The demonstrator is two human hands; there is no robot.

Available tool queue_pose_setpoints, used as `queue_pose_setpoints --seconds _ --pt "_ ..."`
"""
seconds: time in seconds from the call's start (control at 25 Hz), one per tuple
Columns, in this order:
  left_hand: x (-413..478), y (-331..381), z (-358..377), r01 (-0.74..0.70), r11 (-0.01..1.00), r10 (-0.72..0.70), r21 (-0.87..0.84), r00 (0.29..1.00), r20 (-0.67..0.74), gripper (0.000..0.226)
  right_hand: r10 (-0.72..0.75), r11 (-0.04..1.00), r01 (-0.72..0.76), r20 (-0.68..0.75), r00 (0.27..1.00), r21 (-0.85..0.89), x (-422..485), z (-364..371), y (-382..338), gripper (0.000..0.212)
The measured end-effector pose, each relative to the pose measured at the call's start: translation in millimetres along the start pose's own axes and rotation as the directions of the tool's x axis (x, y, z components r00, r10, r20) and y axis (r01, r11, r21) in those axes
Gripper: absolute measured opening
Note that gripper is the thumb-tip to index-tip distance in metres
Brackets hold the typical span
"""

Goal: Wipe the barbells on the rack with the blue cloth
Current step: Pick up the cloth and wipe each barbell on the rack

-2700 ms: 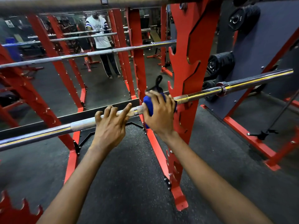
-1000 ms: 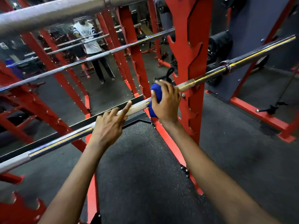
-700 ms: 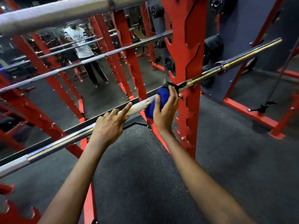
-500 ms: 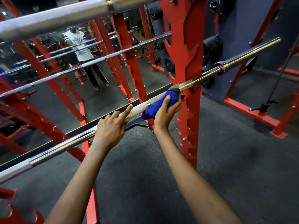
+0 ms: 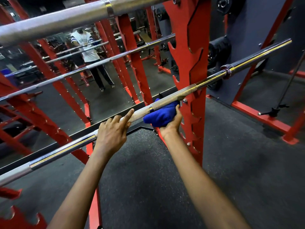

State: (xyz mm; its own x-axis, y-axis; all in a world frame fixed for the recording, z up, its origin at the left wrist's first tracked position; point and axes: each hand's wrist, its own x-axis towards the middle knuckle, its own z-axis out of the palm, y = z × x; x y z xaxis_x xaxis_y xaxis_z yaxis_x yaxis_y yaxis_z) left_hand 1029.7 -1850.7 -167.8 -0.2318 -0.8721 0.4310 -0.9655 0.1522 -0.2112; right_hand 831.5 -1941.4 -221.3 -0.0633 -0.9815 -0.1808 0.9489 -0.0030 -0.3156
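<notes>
The job looks to be in the middle of one bar, not near its end. The right hand [image 5: 171,124] cups the bunched cloth [image 5: 160,114] from below, fingers curled round it, and presses it against the underside of the low bar [image 5: 184,92], just beside the red rack [image 5: 194,63] upright that carries the bar. The left hand [image 5: 112,134] sits on top of the same bar a little to the left. Most of its fingers are curled over the metal to steady it, and the index finger lies straight along the shaft toward the cloth. The cloth covers only the lower face of a short stretch, so the top face there seems unwiped at this pass. The long run toward the left end and the sleeve [image 5: 257,54] past the upright on the right would each need their own strokes. Whether those parts are clean already cannot be told; the steel gleams alike all along. Two more bars lie higher on the rack, the mid bar [image 5: 99,63] and the top bar [image 5: 74,17], neither with a hand or cloth on it, so a good share of the work probably remains.
</notes>
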Motion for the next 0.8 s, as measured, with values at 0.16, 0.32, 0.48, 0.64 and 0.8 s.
queue_pose_setpoints --seconds 0.16,0.32,0.48,0.64,0.8 --pt "1 1 -1 0.013 1.0 -0.013 -0.011 1.0 0.015 0.056 -0.02 1.0 0.02 -0.006 1.0 -0.005 19 7 -8 0.071" --pt "2 0 -3 0.0 0.999 0.001 -0.039 0.999 0.033 0.055 0.066 0.997 -0.065 0.046 0.997 -0.038 -1 -3 11 0.072" --pt "-2 -9 -11 0.005 0.991 0.006 -0.137 0.996 0.084 0.052 -0.085 0.964 0.063 -0.075 0.994 -0.257 -22 -2 24 0.059" --pt "-15 -23 -8 0.001 0.996 0.005 -0.094 0.998 0.059 0.055 -0.603 0.593 0.437 -0.014 0.797 -0.676 -51 18 34 0.035" --pt "-26 -37 -7 -0.024 0.994 0.03 -0.11 0.998 0.056 0.056 -0.653 -0.043 0.626 0.496 0.572 -0.778 -49 28 33 0.039"
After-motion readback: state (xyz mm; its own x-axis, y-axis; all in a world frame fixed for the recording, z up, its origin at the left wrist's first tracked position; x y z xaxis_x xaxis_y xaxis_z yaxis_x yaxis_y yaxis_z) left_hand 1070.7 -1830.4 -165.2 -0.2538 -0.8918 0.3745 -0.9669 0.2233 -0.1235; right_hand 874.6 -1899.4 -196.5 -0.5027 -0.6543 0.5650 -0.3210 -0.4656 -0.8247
